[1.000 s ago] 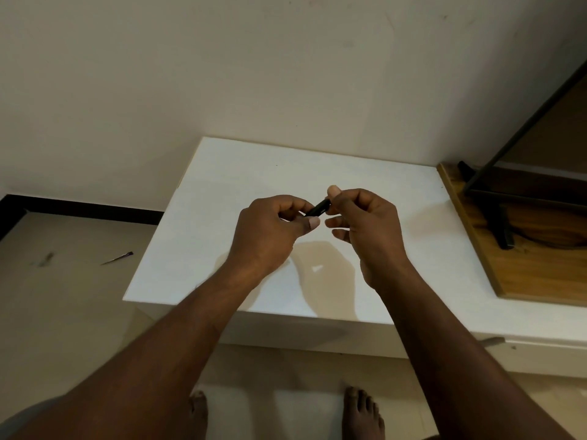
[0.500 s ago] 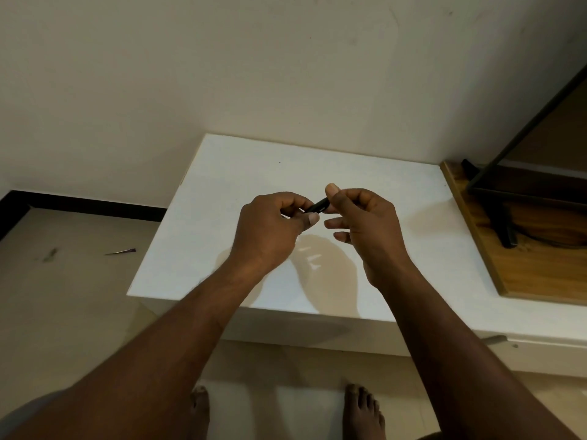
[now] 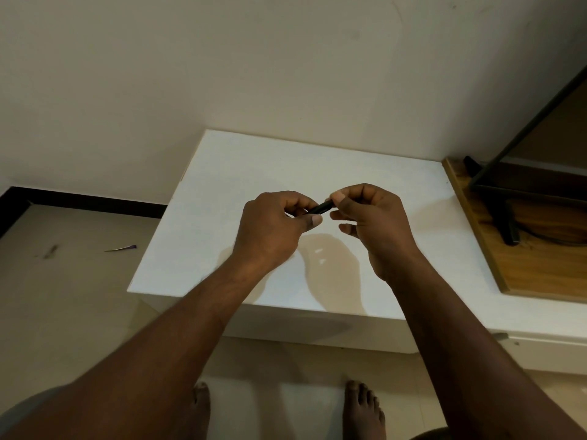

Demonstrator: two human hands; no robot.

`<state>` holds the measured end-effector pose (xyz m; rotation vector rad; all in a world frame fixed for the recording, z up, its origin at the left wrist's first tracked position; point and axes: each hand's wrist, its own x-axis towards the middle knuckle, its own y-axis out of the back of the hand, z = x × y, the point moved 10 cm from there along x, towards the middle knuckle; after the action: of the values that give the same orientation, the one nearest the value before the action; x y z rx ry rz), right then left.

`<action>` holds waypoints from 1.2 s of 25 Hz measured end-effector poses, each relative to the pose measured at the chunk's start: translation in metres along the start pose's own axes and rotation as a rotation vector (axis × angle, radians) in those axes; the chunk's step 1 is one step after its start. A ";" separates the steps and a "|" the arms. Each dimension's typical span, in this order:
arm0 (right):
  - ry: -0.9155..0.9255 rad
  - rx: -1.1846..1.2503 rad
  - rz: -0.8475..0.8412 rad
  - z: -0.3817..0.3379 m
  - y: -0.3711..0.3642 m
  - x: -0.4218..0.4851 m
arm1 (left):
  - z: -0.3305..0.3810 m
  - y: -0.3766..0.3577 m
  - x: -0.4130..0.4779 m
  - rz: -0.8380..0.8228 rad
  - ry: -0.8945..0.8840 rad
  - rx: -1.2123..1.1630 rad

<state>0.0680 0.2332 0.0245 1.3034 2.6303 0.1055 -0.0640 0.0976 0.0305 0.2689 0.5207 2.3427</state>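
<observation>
A small black stick-like object (image 3: 320, 208) is held in the air above the white table (image 3: 222, 185). My left hand (image 3: 273, 230) curls its fingers round the object's left end, with the thumb underneath. My right hand (image 3: 371, 223) pinches the right end between thumb and forefinger. Most of the object is hidden inside the two hands, so its full shape does not show.
A wooden board (image 3: 540, 265) lies on the table's right side with a black stand (image 3: 505, 223) and a dark frame on it. A small purple-tipped item (image 3: 122, 248) lies on the floor to the left. My bare feet (image 3: 362, 408) stand before the table.
Both hands keep hold of the black object and stay almost in place. A little more of the object shows between the hands now.
</observation>
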 end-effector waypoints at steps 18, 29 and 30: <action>-0.010 -0.075 0.056 0.004 0.004 0.000 | -0.004 -0.004 0.001 -0.014 -0.007 0.013; 0.077 -0.211 0.235 -0.007 0.033 0.009 | -0.009 -0.002 0.003 0.004 -0.007 0.116; 0.083 -0.183 0.300 -0.010 0.048 0.011 | -0.013 0.003 0.005 0.015 0.014 0.115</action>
<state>0.0970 0.2711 0.0400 1.6468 2.4006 0.4435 -0.0732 0.0951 0.0205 0.3103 0.6636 2.3340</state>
